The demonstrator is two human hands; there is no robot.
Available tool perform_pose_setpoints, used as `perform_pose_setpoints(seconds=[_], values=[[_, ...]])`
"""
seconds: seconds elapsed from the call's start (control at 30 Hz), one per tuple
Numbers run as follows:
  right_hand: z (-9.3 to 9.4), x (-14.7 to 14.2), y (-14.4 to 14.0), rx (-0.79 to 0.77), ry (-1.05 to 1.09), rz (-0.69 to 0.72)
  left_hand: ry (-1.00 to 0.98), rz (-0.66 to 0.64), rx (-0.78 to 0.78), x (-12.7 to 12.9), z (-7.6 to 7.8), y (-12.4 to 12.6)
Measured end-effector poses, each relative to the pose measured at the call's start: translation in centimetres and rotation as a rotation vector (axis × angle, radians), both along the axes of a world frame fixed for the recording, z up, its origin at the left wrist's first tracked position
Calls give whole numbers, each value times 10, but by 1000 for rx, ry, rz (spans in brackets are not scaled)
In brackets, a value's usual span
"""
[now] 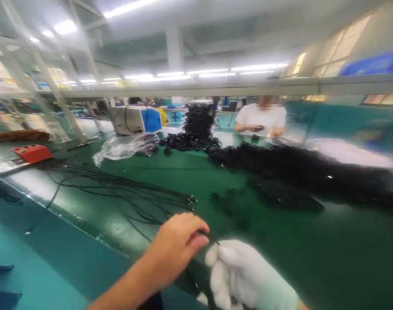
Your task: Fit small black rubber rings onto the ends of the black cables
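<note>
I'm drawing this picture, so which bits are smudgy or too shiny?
In the head view, the black heap is smeared, worst toward the right; in the head view, the ceiling lights glow white; in the head view, the green tabletop has pale glare at left.

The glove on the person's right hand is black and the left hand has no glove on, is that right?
Not quite: the glove on the right hand is white, not black, as the head view shows. The left hand does have no glove on.
</note>
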State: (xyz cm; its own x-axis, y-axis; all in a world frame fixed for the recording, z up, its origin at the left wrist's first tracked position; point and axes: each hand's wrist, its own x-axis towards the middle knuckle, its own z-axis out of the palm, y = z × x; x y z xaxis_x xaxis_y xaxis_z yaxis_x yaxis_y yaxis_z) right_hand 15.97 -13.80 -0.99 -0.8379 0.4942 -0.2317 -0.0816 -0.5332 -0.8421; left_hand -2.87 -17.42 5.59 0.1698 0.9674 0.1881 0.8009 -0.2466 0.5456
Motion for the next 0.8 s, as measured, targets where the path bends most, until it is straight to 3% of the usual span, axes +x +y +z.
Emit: perform_pose_setpoints(seconds=[0.1,0.2,0.43,0.57,0.67,0.8], values=[[-12,-3,-14,-269,285,90,-41,-148,-19,12,7,5],[-6,-2,-15,-368,385,219,-29,-308,-40,19,10,13],[-3,-13,6,-336,369,346,-40,-367,-41,11,18,33],[-5,-24,21,-313,327,370,-141,-336,-59,8,3,54],[1,-21,33,-250,398,245,-162,-278,-92,-2,-21,71],[13,-3,54,-236,578,-160,0,-111,-132,-27,-53,80]])
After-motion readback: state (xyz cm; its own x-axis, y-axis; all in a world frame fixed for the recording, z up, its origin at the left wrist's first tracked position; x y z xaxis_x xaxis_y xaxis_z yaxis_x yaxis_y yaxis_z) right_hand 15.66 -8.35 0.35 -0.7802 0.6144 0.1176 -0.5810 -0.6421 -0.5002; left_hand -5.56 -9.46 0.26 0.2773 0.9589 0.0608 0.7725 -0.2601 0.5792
